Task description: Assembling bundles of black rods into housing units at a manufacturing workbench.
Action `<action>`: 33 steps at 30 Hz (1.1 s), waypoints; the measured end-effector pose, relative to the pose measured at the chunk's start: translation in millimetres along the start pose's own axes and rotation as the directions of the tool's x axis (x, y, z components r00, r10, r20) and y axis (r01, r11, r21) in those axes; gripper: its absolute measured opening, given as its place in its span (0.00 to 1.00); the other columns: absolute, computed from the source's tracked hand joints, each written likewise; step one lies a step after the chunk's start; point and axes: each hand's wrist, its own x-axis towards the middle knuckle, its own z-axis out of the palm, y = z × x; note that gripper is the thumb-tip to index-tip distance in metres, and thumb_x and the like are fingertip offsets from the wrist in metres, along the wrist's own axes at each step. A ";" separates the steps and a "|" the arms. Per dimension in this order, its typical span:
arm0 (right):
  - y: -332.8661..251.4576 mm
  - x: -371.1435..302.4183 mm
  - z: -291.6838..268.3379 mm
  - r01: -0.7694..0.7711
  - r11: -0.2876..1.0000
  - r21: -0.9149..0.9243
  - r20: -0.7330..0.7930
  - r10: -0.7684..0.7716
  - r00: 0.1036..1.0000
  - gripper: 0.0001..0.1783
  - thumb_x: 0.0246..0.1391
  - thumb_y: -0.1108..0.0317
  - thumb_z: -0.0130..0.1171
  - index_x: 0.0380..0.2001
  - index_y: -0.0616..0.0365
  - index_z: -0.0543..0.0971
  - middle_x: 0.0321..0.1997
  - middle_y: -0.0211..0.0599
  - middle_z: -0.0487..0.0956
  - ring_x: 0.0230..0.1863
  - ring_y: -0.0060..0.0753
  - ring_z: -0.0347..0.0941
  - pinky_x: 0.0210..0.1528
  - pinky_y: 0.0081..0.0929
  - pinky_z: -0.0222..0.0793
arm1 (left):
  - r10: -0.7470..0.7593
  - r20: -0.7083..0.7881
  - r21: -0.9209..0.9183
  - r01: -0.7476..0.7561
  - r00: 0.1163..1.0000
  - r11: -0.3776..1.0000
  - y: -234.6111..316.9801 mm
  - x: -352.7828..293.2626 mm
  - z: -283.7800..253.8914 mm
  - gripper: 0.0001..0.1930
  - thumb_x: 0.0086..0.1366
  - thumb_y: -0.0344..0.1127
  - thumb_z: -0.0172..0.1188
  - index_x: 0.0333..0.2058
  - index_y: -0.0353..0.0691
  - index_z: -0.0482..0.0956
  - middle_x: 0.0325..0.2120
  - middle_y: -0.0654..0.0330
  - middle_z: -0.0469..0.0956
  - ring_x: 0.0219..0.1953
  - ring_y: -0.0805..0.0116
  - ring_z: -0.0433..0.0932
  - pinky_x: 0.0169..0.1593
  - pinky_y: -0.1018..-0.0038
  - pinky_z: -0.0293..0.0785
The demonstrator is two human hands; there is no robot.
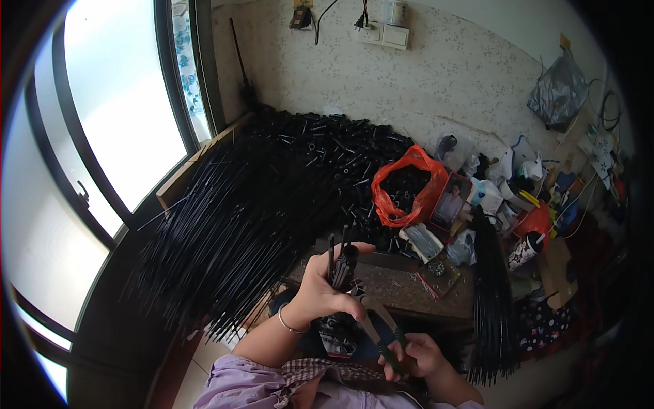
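Green-handled pliers (384,315), gripped in the curled fingers of the right hand (418,354), slant up and leftward to the black parts (344,269) standing nearly upright before me in the left hand (319,290), its fingers wrapped around them.

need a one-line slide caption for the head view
The left hand grips black parts while the right hand holds green-handled pliers, near a heap of thin black rods.

Glare from blown-out windows (119,88) at left, dim lower right, edges bowed by fisheye, black corners
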 end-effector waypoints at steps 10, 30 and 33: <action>-21.0 31.3 9.1 0.153 0.026 -0.988 0.106 -0.605 0.789 0.29 0.37 0.72 0.67 0.46 0.61 0.68 0.25 0.39 0.75 0.23 0.29 0.73 0.25 0.25 0.69 | -0.010 -0.096 0.094 0.019 0.995 0.995 -1.8 -1.4 4.8 0.34 0.33 0.41 0.77 0.40 0.33 0.73 0.31 0.63 0.77 0.33 0.79 0.74 0.38 0.82 0.70; -16.3 15.8 18.8 -0.080 0.761 -0.644 -0.048 0.065 0.997 0.20 0.47 0.72 0.57 0.43 0.67 0.67 0.22 0.37 0.74 0.20 0.29 0.71 0.25 0.21 0.68 | -0.002 0.088 -0.054 0.007 0.996 0.998 -1.6 8.7 -0.5 0.34 0.30 0.48 0.78 0.35 0.36 0.74 0.27 0.68 0.73 0.29 0.81 0.69 0.34 0.81 0.65; -12.6 29.3 17.0 -0.131 0.759 -0.637 0.012 0.180 0.984 0.20 0.47 0.73 0.58 0.44 0.65 0.67 0.20 0.34 0.73 0.19 0.25 0.69 0.24 0.20 0.66 | -0.037 0.121 0.030 0.034 0.992 0.999 -2.7 10.9 -1.5 0.33 0.31 0.48 0.78 0.35 0.36 0.73 0.23 0.69 0.71 0.26 0.82 0.66 0.30 0.83 0.63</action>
